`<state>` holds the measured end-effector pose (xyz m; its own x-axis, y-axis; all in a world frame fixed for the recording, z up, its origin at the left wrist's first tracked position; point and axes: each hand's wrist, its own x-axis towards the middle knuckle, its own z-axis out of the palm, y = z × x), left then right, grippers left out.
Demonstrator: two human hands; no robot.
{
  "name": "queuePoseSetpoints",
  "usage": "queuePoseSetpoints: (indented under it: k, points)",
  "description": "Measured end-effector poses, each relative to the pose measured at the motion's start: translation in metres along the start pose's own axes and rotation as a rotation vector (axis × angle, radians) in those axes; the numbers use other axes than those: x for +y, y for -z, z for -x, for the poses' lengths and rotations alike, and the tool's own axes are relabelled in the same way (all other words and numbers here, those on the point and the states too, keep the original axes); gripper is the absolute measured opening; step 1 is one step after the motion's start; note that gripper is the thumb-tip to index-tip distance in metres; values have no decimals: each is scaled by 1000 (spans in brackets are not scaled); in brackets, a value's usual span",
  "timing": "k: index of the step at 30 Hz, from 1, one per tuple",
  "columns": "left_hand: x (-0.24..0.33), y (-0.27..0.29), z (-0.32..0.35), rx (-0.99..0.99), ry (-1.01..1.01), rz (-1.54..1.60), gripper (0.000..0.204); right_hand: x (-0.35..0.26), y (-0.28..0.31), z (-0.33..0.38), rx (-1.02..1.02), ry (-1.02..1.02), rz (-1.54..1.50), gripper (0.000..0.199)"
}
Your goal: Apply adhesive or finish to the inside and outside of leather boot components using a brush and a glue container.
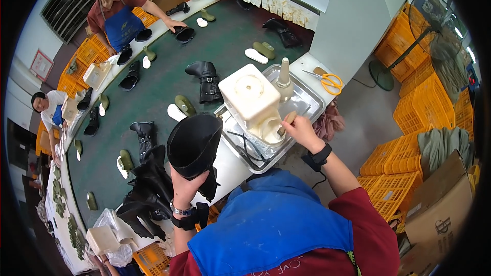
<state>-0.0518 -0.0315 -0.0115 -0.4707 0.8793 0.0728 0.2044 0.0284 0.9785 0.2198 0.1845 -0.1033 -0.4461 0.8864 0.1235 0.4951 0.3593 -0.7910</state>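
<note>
The person's left hand (188,186) is wrapped around the shaft of a tall black leather boot (192,145), its wide mouth turned up, over the near edge of the worktable. The right hand (303,132) pinches a short tan wooden-handled tool (290,117), probably a brush, over the round cup (272,141) on the near side of a boxy cream plastic container (250,92). That container sits in a shiny silver metal tray (311,103), right of the boot. The tool's tip is too hidden to judge.

The step in hand looks like loading or wiping the tool at the cup. The next move seems to call for drawing it clear without dripping and bringing it left, while the left hand steadies the boot's mouth open. A pile of black boots (151,186) lies left of the held one.
</note>
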Motion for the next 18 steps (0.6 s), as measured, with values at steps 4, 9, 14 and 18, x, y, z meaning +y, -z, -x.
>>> queuePoseSetpoints:
  k: [4, 9, 14, 18]
  points:
    - [10, -13, -5, -107, 45, 54, 65, -7, 7, 6, -8, 80, 15, 23]
    - [12, -19, -10, -269, 161, 142, 64, 2, 21, 1, 20, 93, 61, 25]
    - [12, -34, -9, -356, 300, 258, 74, 16, 39, -12, -43, -187, -507, 29]
    - [16, -50, -7, -431, 318, 218, 77, -3, 72, -27, -256, -380, -1131, 32]
